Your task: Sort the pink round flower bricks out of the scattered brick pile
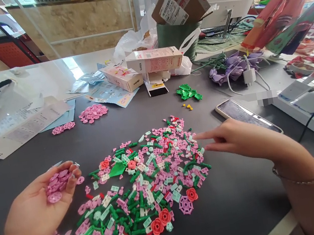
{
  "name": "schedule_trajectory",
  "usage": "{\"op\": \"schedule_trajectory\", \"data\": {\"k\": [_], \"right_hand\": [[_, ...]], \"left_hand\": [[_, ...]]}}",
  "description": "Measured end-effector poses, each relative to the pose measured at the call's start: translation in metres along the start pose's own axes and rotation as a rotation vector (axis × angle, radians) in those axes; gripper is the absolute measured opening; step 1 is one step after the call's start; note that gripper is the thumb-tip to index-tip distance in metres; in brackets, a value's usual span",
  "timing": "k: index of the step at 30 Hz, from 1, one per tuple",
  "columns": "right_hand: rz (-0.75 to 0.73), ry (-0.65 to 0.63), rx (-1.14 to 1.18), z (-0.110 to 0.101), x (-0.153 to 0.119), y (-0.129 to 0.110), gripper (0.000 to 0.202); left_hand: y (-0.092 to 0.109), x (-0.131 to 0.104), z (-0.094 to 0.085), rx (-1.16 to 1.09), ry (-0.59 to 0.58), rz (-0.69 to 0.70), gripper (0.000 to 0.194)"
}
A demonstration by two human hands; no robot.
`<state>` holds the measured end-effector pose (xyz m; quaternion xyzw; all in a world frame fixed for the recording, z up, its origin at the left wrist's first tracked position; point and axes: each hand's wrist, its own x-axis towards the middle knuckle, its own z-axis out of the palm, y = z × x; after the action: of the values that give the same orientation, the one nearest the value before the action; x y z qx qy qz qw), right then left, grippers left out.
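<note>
Palm up, my left hand cups several round pink toy-brick pieces, fingers curled around them. My right hand reaches in from the right with its index finger stretched out, at the right edge of a loose heap of building-brick pieces. Pink, green, white and pale mint bits make up most of the heap. Red flower pieces and a pink web-shaped wheel lie on its near side. Nothing shows in the right hand's fingers.
Sorted pink pieces, green leaf pieces and tiny yellow pieces lie behind the heap. Cartons stand at the back. A phone, purple flowers and a power strip are on the right.
</note>
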<state>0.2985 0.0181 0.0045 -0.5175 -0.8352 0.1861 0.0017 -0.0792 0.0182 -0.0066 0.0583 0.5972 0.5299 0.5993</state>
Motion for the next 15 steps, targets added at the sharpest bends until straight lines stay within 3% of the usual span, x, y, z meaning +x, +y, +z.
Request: {"op": "schedule_trajectory", "data": {"k": [4, 10, 15], "right_hand": [[0.049, 0.058, -0.005, -0.001, -0.002, 0.011, 0.033], [-0.047, 0.042, 0.037, 0.013, 0.011, 0.005, 0.023], [-0.003, 0.069, -0.021, 0.021, 0.019, -0.002, 0.015]], "left_hand": [[-0.001, -0.001, 0.001, -0.023, 0.103, 0.085, 0.035], [-0.002, -0.001, 0.005, -0.048, 0.119, 0.056, 0.035], [0.0, -0.002, 0.01, -0.093, 0.174, 0.041, 0.033]]}}
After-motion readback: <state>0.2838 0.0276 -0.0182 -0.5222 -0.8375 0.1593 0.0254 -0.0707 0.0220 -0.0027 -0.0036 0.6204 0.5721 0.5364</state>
